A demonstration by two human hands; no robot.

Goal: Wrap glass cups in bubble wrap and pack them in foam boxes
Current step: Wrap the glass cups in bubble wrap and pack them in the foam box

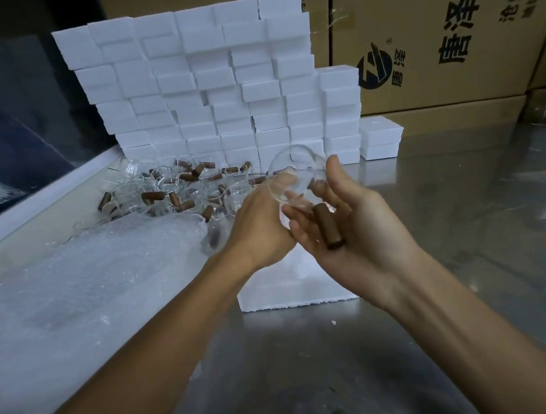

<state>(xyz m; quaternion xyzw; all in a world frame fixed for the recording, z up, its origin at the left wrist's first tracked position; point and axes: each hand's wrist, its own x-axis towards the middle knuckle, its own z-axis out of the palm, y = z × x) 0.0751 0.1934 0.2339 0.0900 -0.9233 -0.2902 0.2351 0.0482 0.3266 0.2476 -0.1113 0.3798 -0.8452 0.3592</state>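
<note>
Above the foam box (293, 289) on the steel table (468, 220), I see both hands meeting around one glass cup (295, 177). My left hand (260, 228) has its fingers curled round the clear body of the cup from the left side, gripping it. My right hand (350, 222) sits palm up just right of it, fingers loosely spread and only lightly bent; the cup's brown handle (328, 231) lies across that palm, and I cannot tell whether the fingers truly clamp it or merely support it. The cup is tilted, its open rim turned up and away from me, and it is held clear of the foam box beneath.

Left of the foam box, a sheet of bubble wrap (87, 277) lies flat on the table. Behind the foam box and to its left, a heap of more glass cups (176, 193) with brown handles lies jumbled together. Farther behind stands a tall stack of white foam boxes (212, 88), and beyond that stack, to the right, printed cardboard cartons (432, 38) are piled up.
</note>
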